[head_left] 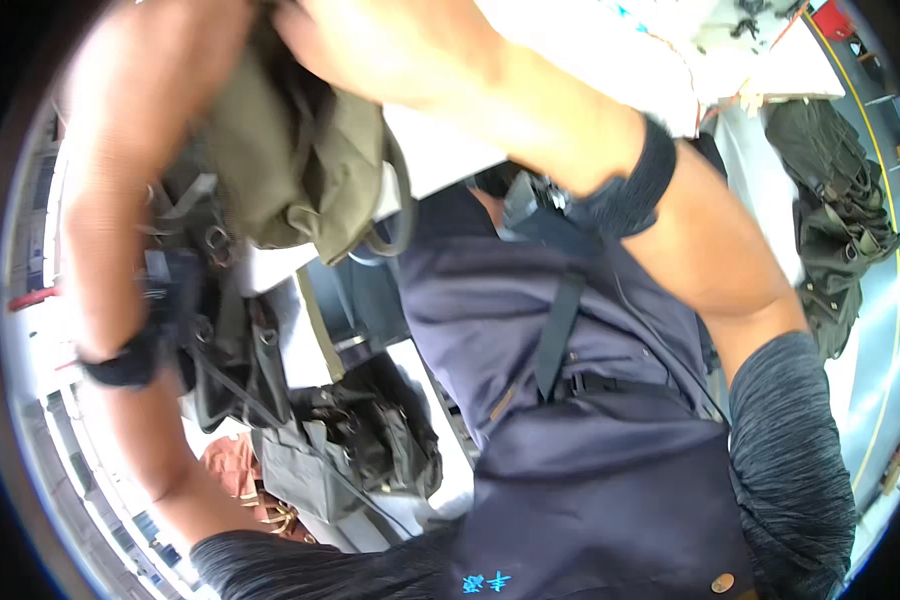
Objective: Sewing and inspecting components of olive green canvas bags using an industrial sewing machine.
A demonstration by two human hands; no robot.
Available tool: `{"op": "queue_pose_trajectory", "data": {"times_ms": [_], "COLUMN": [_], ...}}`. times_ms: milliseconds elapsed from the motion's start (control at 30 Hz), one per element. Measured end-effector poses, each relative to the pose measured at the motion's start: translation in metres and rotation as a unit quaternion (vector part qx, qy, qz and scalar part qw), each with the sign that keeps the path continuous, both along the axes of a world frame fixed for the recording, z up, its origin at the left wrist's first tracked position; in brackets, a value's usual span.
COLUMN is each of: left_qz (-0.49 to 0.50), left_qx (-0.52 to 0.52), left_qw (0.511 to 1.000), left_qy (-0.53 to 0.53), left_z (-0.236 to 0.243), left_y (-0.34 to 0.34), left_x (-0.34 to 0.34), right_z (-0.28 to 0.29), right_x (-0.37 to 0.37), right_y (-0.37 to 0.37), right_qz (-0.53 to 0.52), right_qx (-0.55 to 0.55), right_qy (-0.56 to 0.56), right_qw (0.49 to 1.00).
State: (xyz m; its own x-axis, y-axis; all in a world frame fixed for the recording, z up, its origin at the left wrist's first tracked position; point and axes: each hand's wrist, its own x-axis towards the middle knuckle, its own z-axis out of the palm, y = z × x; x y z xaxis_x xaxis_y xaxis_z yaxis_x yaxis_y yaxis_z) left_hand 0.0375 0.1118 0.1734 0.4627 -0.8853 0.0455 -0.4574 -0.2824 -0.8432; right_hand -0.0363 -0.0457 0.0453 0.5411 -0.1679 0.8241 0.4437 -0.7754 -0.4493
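An olive fabric bag (280, 160) hangs at the upper left, over the edge of a white table, with a loop of strap at its right side. My left hand (175, 45) grips it from the left, blurred and cut by the upper edge of the picture. From the right, my right hand (345, 40) closes on the bag's upper part. The fingertips of both hands are mostly hidden against the dark folds. Black bands circle both my forearms.
Dark bags with metal rings (225, 350) and grey-green bags (315, 465) lie at the left, near a rust-coloured bag (232, 465). Further dark green bags (820, 180) are piled at the right. A dark apron (600, 480) covers my front; a thin cable runs across it.
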Motion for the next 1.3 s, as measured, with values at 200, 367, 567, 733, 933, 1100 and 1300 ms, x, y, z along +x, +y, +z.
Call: {"op": "queue_pose_trajectory", "data": {"times_ms": [200, 367, 567, 733, 933, 1100, 1300], "left_qz": [-0.204, 0.002, -0.084, -0.13, -0.148, -0.089, -0.062], "left_qx": [-0.359, -0.586, -0.708, -0.785, -0.767, -0.77, -0.768], "left_qw": [0.889, 0.482, -0.223, -0.219, -0.193, -0.155, -0.051], "left_qy": [0.2, 0.651, 0.664, 0.565, 0.593, 0.613, 0.635], "left_z": [-0.093, -0.163, -0.206, -0.192, -0.204, -0.202, -0.175], "left_y": [0.022, 0.017, -0.01, -0.036, -0.027, -0.025, -0.052], "left_x": [-0.098, -0.163, -0.111, -0.103, -0.098, -0.085, -0.009], "right_z": [-0.065, -0.066, -0.075, -0.087, -0.096, -0.103, -0.071], "right_x": [-0.01, -0.021, -0.033, -0.063, -0.071, -0.062, -0.055], "right_y": [-0.017, -0.013, -0.02, -0.026, -0.036, -0.068, -0.141], "right_qz": [-0.071, -0.054, -0.056, 0.023, 0.197, 0.175, -0.093], "right_qx": [-0.075, -0.029, 0.001, 0.064, 0.254, 0.167, -0.01], "right_qy": [-0.037, 0.003, 0.015, 0.066, 0.221, 0.217, 0.009], "right_qw": [0.994, 0.998, 0.998, 0.996, 0.921, 0.946, 0.996]}}
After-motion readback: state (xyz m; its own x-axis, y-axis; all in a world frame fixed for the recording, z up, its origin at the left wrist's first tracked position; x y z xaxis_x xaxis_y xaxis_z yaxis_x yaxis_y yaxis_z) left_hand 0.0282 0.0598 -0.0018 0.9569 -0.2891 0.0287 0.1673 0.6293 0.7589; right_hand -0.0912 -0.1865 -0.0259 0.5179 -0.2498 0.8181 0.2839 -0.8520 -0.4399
